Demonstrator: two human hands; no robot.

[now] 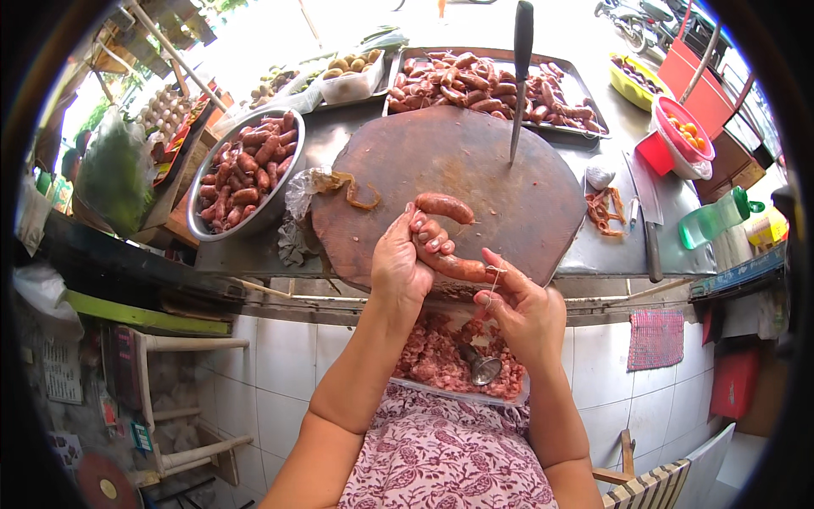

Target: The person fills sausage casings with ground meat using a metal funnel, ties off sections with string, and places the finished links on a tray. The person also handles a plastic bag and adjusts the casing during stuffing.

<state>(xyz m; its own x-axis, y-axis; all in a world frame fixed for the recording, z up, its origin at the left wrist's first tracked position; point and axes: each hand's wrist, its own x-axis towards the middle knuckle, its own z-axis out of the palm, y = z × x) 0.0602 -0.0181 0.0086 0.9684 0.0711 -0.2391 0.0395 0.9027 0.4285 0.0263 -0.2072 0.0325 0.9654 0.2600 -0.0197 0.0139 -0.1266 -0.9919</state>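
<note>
A string of fresh sausage runs between my hands over the round wooden chopping block (365, 161). My left hand (405, 259) grips the sausage (458, 265), and another link (444, 206) rests on the block just beyond it. My right hand (521, 305) pinches thin white string (496, 280) at the sausage's near right end. Below, in my lap, a plastic tub holds minced meat (424, 356) with a metal funnel (483, 369), partly behind my arms. A knife (521, 59) stands upright in the block.
A bowl of sausages (195, 204) is left, a tray of sausages (593, 114) behind. Casing (356, 191) lies on the block. On the steel counter (593, 254) right are a cleaver (644, 191), loose casings (606, 212), a green bottle (708, 220) and a basket of orange fruit (682, 127).
</note>
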